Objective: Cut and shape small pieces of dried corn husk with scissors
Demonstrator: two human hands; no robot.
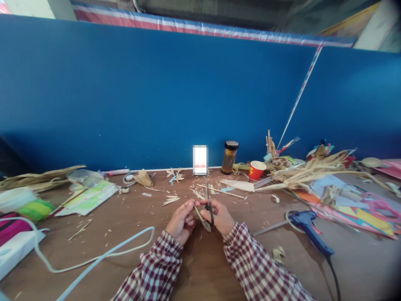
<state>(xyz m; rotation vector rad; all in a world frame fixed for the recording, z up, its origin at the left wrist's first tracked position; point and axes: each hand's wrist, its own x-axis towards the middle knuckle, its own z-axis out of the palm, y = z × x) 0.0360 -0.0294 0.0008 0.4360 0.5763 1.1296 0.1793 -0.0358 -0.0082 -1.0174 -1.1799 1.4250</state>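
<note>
Both my hands meet over the middle of the brown table [200, 267]. My right hand [221, 217] grips a pair of black scissors [208, 205], blades pointing away from me. My left hand [181, 221] pinches a narrow strip of dried husk [200, 217] that runs between the two hands, right by the scissors' blades. Both sleeves are red and white check. Small husk trimmings [171, 200] lie scattered on the table just beyond the hands.
A blue glue gun [308, 228] with black cord lies at right. A pale cable [94, 259] loops at left. Red paper cup [257, 170], dark jar [230, 157], a pile of dried husks [313, 169] and coloured paper [360, 213] sit along the blue wall.
</note>
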